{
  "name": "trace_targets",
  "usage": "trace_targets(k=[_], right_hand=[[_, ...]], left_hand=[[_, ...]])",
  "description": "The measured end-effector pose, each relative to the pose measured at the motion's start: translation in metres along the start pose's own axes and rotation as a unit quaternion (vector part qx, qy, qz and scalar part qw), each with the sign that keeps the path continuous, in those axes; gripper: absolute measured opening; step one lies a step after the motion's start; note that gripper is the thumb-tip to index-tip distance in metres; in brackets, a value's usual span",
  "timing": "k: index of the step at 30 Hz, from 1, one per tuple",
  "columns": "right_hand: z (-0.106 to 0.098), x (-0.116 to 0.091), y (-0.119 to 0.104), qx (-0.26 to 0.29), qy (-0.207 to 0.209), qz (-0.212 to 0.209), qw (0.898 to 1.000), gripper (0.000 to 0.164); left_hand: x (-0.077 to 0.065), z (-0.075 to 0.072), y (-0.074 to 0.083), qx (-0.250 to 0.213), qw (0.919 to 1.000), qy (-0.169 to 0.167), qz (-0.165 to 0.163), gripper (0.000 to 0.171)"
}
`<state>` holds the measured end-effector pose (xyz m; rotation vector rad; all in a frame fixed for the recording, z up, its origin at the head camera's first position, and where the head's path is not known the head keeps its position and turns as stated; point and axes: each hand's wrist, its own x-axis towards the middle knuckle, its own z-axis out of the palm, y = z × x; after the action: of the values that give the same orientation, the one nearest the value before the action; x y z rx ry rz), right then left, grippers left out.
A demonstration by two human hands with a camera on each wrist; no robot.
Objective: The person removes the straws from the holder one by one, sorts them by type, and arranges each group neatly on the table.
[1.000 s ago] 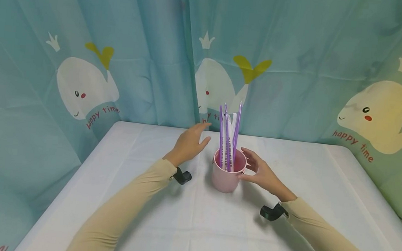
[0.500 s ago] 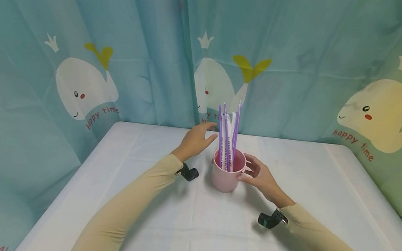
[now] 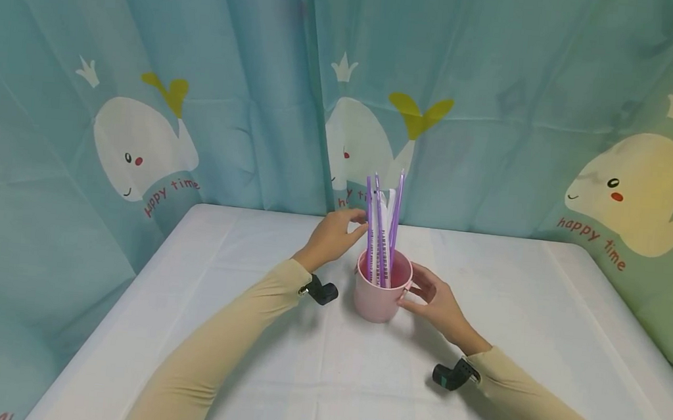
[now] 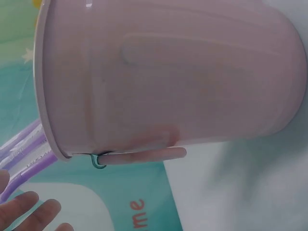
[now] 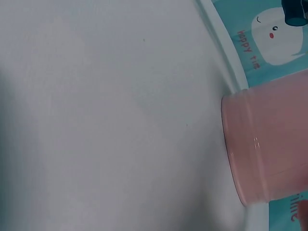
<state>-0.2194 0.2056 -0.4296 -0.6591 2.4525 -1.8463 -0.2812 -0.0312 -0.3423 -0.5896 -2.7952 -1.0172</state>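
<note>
A pink bucket-shaped cup [image 3: 378, 302] stands upright on the white table, with a small metal loop [image 4: 97, 161] on its side. Several long, slim purple sticks [image 3: 395, 221] lean in it, along with white strips [image 3: 383, 266] printed with dark lettering. My left hand [image 3: 332, 235] is beside the sticks, its fingertips right at their left edge in the head view; loosely bent fingers [image 4: 41, 214] show apart from the sticks in the left wrist view. With fingers and thumb around the cup's right side, my right hand [image 3: 438, 304] holds it below the rim.
A white cloth covers the table [image 3: 323, 380]. Behind it and at both sides hangs a blue-green curtain [image 3: 251, 84] printed with white whales. Dark wrist cameras [image 3: 324, 293] sit at both sleeve cuffs.
My left hand has moved right, up to the sticks, its fingers drawing closer together. My right hand has shifted slightly lower on the cup's side. The cup stays in place.
</note>
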Motion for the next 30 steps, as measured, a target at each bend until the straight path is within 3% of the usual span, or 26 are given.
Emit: trace_targets(k=[10, 23, 30], right_hand=[[0.005, -0.006, -0.007, 0.087, 0.025, 0.052, 0.995, 0.068], [0.009, -0.009, -0.006, 0.077, 0.055, 0.036, 0.995, 0.064], [0.018, -0.004, -0.004, 0.039, 0.052, 0.036, 0.997, 0.076]], left_hand=[[0.000, 0.002, 0.001, 0.003, 1.0000, -0.002, 0.001, 0.039], [0.001, 0.005, 0.004, 0.001, 1.0000, -0.002, 0.002, 0.033], [0.002, 0.007, 0.004, 0.003, 1.0000, 0.004, 0.007, 0.031]])
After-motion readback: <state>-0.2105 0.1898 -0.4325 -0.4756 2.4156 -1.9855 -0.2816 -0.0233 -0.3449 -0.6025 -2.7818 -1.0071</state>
